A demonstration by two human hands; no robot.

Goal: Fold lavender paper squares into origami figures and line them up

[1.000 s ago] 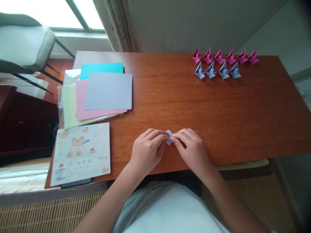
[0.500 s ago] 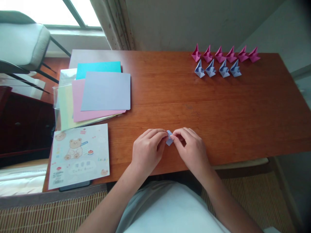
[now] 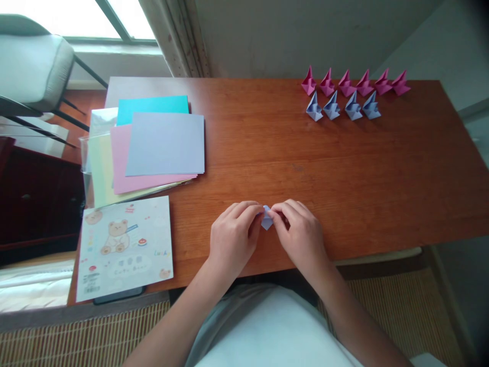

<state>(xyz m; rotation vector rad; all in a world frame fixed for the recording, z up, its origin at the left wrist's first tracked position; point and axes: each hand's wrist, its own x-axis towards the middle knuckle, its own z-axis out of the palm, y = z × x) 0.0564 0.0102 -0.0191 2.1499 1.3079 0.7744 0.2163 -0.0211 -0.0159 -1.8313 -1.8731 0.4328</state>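
Both of my hands pinch a small folded piece of lavender paper just above the near part of the wooden table. My left hand grips its left side with thumb and fingers. My right hand grips its right side the same way. Most of the paper is hidden between my fingertips. At the far right of the table stands a row of several pink folded paper figures, and in front of it a row of several lavender ones.
A fanned stack of coloured sheets, lavender on top, lies at the table's left. Nearer me lies a paper pack cover with a bear drawing. A grey chair stands beyond the table's left end, by a window.
My fingers have shifted slightly on the small lavender paper. The view has drifted a little. Nothing else on the table has moved.
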